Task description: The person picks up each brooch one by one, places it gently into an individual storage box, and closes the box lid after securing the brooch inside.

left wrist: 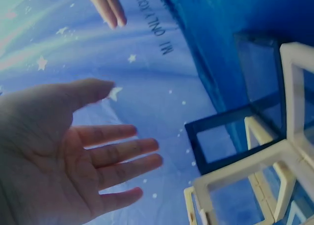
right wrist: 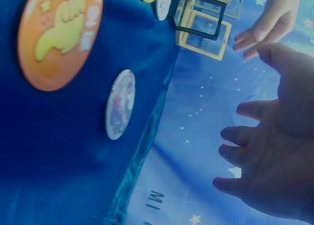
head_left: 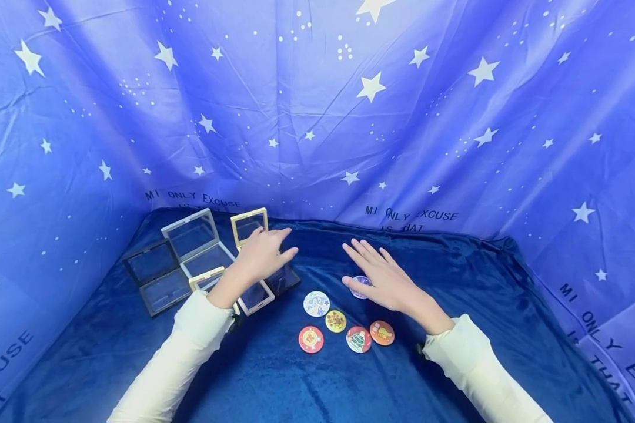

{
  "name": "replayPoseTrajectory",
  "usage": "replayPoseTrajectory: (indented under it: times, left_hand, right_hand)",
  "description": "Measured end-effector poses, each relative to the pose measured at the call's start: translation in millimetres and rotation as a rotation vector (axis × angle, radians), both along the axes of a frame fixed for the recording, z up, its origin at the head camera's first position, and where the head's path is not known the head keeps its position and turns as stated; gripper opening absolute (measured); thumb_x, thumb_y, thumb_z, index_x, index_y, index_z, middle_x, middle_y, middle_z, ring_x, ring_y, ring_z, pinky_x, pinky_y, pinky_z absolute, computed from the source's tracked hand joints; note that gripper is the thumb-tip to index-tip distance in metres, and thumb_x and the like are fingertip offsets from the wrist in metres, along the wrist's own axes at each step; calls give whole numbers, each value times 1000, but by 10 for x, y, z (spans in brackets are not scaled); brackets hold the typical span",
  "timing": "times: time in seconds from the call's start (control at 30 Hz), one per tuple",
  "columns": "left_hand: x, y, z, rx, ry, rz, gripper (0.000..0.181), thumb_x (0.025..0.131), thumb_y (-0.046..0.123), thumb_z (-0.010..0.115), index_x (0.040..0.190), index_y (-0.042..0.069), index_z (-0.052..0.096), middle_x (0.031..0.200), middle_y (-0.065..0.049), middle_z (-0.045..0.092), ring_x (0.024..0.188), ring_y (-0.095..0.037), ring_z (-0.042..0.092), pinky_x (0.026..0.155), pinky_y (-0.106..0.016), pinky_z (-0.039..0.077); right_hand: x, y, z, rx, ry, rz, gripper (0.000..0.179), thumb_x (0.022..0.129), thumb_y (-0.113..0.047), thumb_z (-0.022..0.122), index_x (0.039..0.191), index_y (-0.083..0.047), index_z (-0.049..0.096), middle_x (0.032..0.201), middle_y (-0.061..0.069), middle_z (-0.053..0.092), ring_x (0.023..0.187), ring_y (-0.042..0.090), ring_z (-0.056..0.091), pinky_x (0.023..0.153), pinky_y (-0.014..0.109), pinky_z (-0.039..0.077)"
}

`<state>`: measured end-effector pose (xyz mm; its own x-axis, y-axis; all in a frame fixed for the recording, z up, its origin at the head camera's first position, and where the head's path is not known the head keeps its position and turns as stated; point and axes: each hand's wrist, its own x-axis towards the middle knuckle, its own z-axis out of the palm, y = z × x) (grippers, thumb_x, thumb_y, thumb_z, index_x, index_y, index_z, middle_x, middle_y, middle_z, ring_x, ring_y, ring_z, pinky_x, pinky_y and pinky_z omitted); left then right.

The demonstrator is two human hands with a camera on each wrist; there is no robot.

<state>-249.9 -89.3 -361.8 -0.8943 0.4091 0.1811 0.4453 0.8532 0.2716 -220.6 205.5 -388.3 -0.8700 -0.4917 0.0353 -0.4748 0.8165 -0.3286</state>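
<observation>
Left grip [head_left: 259, 255] and right grip [head_left: 385, 283] stretch wide, both empty. Near the right one, a round purple badge [right wrist: 120, 105] lies flat on blue cloth [head_left: 264, 379], picture up, as long as it's wide.

A violet-blue fabric backdrop [head_left: 249, 76] hangs in soft folds behind the far edge of the table [head_left: 487, 288] and along its left and right edges, printed with white stars [head_left: 371, 87], small dots and dark capital lettering [head_left: 411, 215] near its foot. Dark blue, velvety cloth [head_left: 275, 382] covers the table, lightly wrinkled. Light falls in paler streaks down the backdrop's folds and creases.
</observation>
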Motion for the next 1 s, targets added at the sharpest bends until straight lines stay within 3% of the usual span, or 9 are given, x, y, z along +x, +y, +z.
replayPoseTrajectory:
  times: [0.23,0.47,0.53,0.6,0.7,0.77,0.87,0.93,1.0]
  left_hand:
    - [-66,-101,112,-25,-103,79,46,101,26,63,138,-2,60,83,-15,73,87,-32,72,84,-47,57]
    - [-132,-170,104,-28,-176,141,29,97,16,67,119,-2,71,100,-15,76,85,-28,71,78,-43,57]
    - [-151,-184,89,-14,-200,157,15,95,14,68,93,0,70,79,-9,68,68,-22,61,65,-36,51]
    - [-172,-191,73,0,-208,170,28,93,13,70,70,6,56,62,0,49,57,-14,44,54,-29,38]
    - [-194,-183,74,21,-245,186,44,92,11,70,63,12,38,60,4,26,57,-14,24,53,-28,22]
    - [-199,-179,81,16,-239,190,31,91,11,72,66,7,54,60,0,46,56,-14,40,52,-28,36]
    - [-212,-172,82,4,-236,203,10,91,12,73,91,2,74,88,-9,73,72,-21,63,64,-34,53]
    - [-224,-173,73,-1,-231,212,14,90,12,73,100,3,78,98,-10,76,77,-22,67,64,-35,55]
    - [-237,-172,58,2,-238,225,8,90,10,72,92,4,76,87,-8,73,68,-19,57,57,-31,48]
  right_hand:
    - [44,-51,113,5,34,32,73,103,-53,51,164,-22,23,170,10,21,159,31,15,127,58,12]
    - [158,-169,176,-8,121,123,68,101,-44,60,160,-18,35,165,13,35,150,37,37,121,59,30]
    - [194,-212,175,-8,146,162,67,100,-41,63,158,-17,39,162,14,39,146,38,42,118,59,35]
    - [226,-258,168,-3,170,212,66,99,-38,66,156,-16,42,160,14,43,144,37,46,116,57,39]
    - [272,-330,150,5,200,297,63,97,-33,69,152,-12,48,157,14,48,141,36,50,113,55,43]
    - [305,-373,130,23,205,348,61,97,-32,70,150,-11,51,154,14,51,140,34,52,111,53,46]
    - [353,-441,94,57,195,416,59,96,-33,71,148,-10,54,151,14,54,138,32,54,110,51,47]
    - [384,-484,60,87,191,459,58,96,-34,72,146,-10,55,149,14,57,136,31,56,110,49,48]
    - [414,-526,21,118,189,495,58,95,-35,73,145,-10,57,147,13,59,135,29,57,110,45,48]
